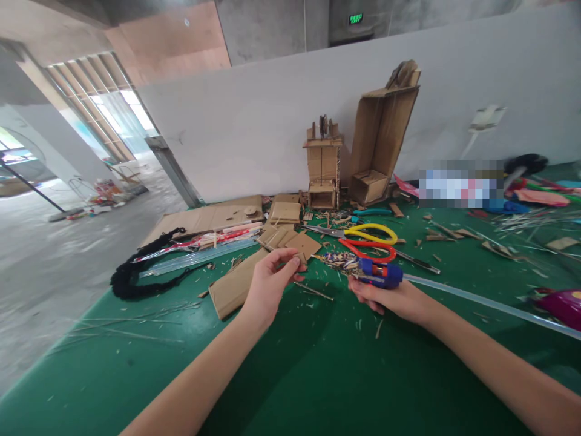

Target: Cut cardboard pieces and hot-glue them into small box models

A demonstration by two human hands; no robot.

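Note:
Between thumb and fingers, my left hand (276,278) pinches a small piece of cardboard (302,261). My right hand (390,297) is wrapped around a blue hot glue gun (380,273), whose tip points left toward that piece, with a small gap between them. A long clear glue stick (476,301) runs out of the gun's back end to the right. Bits of scrap cling around the nozzle. Just beyond the gun lie scissors (370,233) with one yellow and one red handle. Cut cardboard pieces (284,227) lie behind my left hand.
Against the white wall stand a small cardboard structure with a pulley wheel (323,163) and a taller cardboard box frame (385,133). Black yarn (131,278), clear glue sticks (204,257) and thin wires (136,324) lie left. A craft knife (417,261) and a purple object (560,307) are right.

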